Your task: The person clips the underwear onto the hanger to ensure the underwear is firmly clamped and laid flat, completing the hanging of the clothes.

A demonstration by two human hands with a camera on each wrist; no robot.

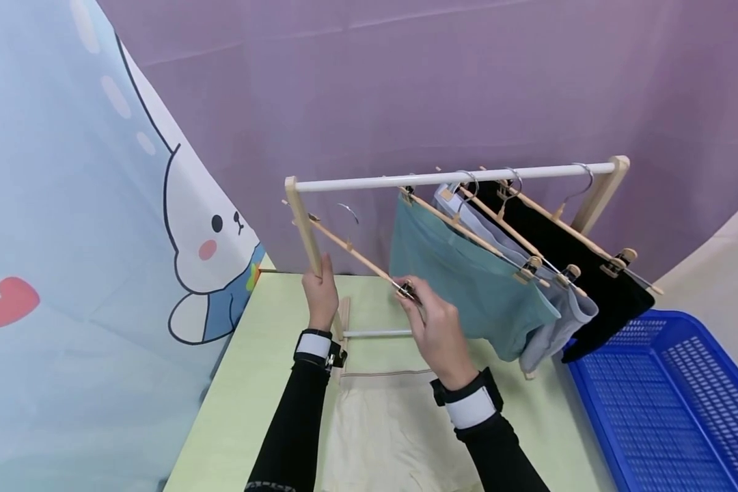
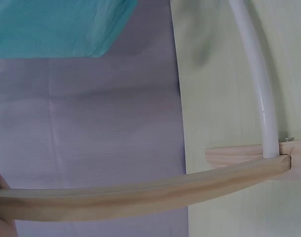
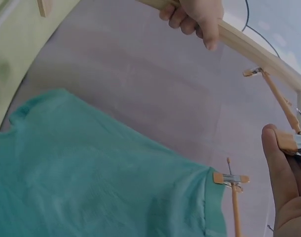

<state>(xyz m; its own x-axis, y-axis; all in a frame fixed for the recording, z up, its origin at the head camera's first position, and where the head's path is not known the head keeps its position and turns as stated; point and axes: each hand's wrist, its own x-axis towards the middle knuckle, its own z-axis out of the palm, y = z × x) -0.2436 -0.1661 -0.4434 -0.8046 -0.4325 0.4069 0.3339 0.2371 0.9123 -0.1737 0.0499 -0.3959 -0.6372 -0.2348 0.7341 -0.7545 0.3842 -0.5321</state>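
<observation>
My left hand (image 1: 322, 294) grips the wooden side post (image 1: 303, 229) of a small clothes rack, its curled fingers plain in the right wrist view. With my right hand (image 1: 433, 328) I pinch a clip (image 1: 407, 292) at the near end of a wooden clip hanger (image 1: 363, 258). No garment hangs from this hanger. Its metal hook (image 1: 348, 213) appears below the white rail (image 1: 369, 182), with a gap between them in the head view. Beside my right hand hang teal shorts (image 1: 461, 266), clipped to another hanger.
Grey-blue shorts (image 1: 553, 348) and a black garment (image 1: 611, 307) hang farther right. A cream garment (image 1: 400, 430) lies flat on the pale green table (image 1: 221, 424), under my forearms. A blue plastic basket (image 1: 658, 396) stands at the right. The rack's lower white bar (image 1: 378, 333) runs near the table.
</observation>
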